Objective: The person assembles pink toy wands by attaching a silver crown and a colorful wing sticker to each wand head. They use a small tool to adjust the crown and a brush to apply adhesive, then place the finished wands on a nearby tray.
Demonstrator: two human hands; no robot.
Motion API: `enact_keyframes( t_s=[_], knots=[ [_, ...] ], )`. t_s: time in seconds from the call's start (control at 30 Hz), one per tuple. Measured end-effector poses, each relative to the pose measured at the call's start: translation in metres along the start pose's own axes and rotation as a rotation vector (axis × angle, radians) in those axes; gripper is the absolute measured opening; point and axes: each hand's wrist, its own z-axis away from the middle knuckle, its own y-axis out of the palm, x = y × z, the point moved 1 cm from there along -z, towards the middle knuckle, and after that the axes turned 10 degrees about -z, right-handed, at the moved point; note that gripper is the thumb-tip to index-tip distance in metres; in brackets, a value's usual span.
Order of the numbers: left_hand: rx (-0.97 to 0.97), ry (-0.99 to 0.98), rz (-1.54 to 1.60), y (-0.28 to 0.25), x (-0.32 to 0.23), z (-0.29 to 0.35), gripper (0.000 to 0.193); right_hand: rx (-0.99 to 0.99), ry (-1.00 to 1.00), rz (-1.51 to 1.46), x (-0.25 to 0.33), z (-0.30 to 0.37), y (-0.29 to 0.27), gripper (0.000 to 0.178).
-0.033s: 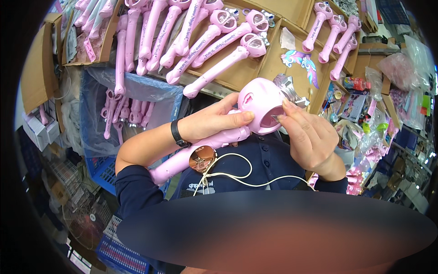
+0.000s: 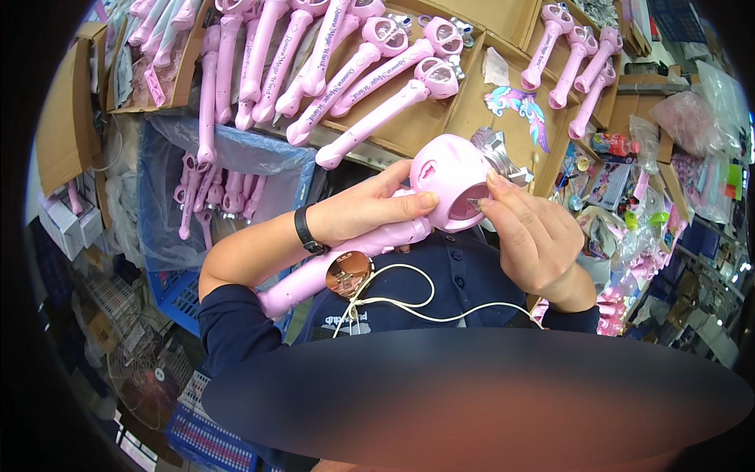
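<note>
My left hand (image 2: 366, 206) is closed around the neck of a large pink toy wand (image 2: 314, 279), its thumb lying just below the round head. The wand lies slanted across my chest, head up and to the right. Thumb and fingertips of my right hand (image 2: 531, 232) are pinched at the rim of the round opening in the head. A small shiny bit shows at those fingertips, too small to name. Beyond the head sits a silver faceted piece (image 2: 495, 149); whether it is joined to the wand, I cannot tell. A copper-coloured round disc (image 2: 350, 274) rests against the handle.
Several pink wands (image 2: 377, 110) lie across a cardboard tray (image 2: 472, 110) ahead, with more at its right. A winged blue-and-purple piece (image 2: 519, 106) lies in the tray. Left stands a lined blue crate (image 2: 177, 295) holding wands. A white cord (image 2: 464, 315) hangs over my shirt.
</note>
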Motion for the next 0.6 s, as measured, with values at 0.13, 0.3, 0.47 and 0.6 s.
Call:
enact_keyframes(
  t_s=[0.13,0.3,0.47,0.6],
  knots=[
    [-0.001,0.009,-0.011,0.0002,0.0002,-0.0004,0.068,0.019,-0.005,0.009,0.0003,-0.0006,-0.0010,0.022],
    [-0.004,0.008,-0.023,0.0002,-0.0001,-0.0004,0.068,0.025,0.000,0.007,0.0015,-0.0013,-0.0022,0.022],
    [-0.020,0.013,-0.048,0.0009,-0.0008,0.0002,0.069,0.040,0.001,0.030,0.0038,-0.0021,-0.0033,0.021],
    [-0.024,0.007,-0.043,0.0017,0.0003,0.0002,0.070,0.057,-0.003,0.014,0.0034,-0.0016,-0.0043,0.021]
  ],
)
